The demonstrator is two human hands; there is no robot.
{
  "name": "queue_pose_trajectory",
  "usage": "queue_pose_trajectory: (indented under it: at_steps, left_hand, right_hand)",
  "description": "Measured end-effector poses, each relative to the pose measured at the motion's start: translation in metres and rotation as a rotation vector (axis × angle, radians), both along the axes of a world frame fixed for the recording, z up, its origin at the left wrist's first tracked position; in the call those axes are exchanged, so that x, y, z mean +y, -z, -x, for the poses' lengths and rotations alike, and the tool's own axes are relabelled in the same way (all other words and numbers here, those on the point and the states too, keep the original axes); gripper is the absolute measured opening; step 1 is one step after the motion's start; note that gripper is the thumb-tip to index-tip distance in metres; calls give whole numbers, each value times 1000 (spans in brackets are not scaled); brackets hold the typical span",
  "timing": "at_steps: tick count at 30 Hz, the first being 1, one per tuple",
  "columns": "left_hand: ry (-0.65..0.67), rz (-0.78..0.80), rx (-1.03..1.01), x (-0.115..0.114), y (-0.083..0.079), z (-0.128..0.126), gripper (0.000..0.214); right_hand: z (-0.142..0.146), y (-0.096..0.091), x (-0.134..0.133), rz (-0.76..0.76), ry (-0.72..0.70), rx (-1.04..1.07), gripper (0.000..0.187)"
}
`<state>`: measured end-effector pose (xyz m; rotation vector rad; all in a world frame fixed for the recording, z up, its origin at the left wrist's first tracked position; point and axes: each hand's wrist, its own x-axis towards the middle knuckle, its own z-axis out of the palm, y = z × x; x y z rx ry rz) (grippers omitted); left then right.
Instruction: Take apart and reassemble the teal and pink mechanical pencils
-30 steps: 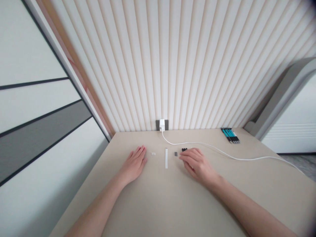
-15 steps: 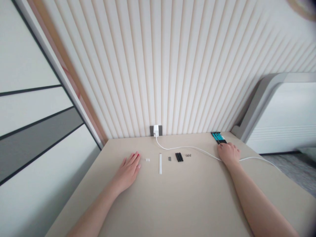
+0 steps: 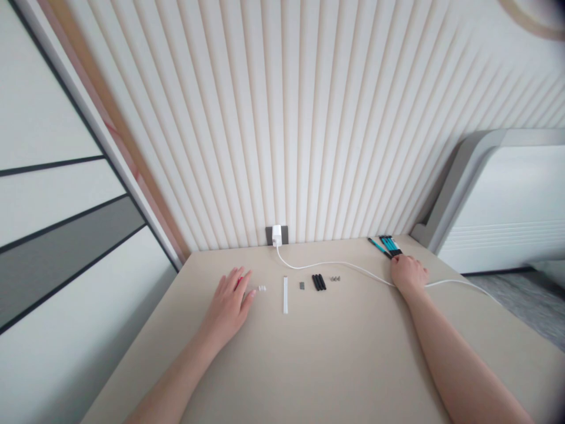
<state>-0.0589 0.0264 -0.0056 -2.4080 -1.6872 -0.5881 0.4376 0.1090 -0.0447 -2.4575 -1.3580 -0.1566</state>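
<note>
My left hand (image 3: pixel 230 297) lies with fingers apart over the left of the table, beside a few tiny white pieces (image 3: pixel 262 288). Something small and red (image 3: pixel 239 282) shows between its fingers; I cannot make out its kind. At the back right, my right hand (image 3: pixel 409 274) has curled fingers at the lower end of a slim turquoise-and-black pen-like stick (image 3: pixel 378 246). Several matching sticks (image 3: pixel 389 242) lie side by side just right of it, their near ends partly hidden by the hand.
Between my hands lie thin white rods (image 3: pixel 285 295), small grey pieces (image 3: pixel 302 285), black tubes (image 3: pixel 318 282) and little metallic pieces (image 3: pixel 335 278). A white cable (image 3: pixel 326 264) runs from a wall charger (image 3: pixel 276 234) across the table, passing under my right arm. A ribbed wall stands behind.
One turquoise-and-black stick has swung leftward, away from the others, at my right hand. My left fingers have spread and lifted slightly; the red bit now shows between them.
</note>
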Motion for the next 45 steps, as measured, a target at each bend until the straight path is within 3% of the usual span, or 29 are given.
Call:
queue_pose_trajectory:
  at_steps: [5, 7, 8, 11, 15, 18, 21, 27, 45]
  left_hand:
    - [120, -116, -60, -7, -10, -15, 36]
    - [163, -151, -52, -13, -13, -21, 36]
    - [199, -163, -36, -16, -16, -23, 38]
    - [380, -236, 35, -28, -25, -33, 44]
    - [452, -347, 63, -43, -33, -53, 46]
    - [376, -286, 98, -46, -30, -67, 42]
    - [372, -226, 126, -45, -20, -72, 27]
    - [437, -211, 266, -45, -17, -62, 27]
    - [436, -153, 154, -50, -20, -70, 17]
  right_hand:
    - [5, -17, -4, -125, 43, -5, 43]
    - [15, -29, -7, -222, 0, -28, 41]
    - [24, -36, -10, -332, -82, -50, 38]
    - [70, -54, -30, -556, -526, -64, 30]
    - [154, -61, -75, -562, -1035, 56, 19]
    - [201, -54, -104, -562, -1213, 236, 15]
    - [219, -46, -117, -548, -1269, 363, 16]
    - [212, -46, -116, -383, -1432, 359, 19]
    - [216, -36, -115, -297, -1340, 236, 42]
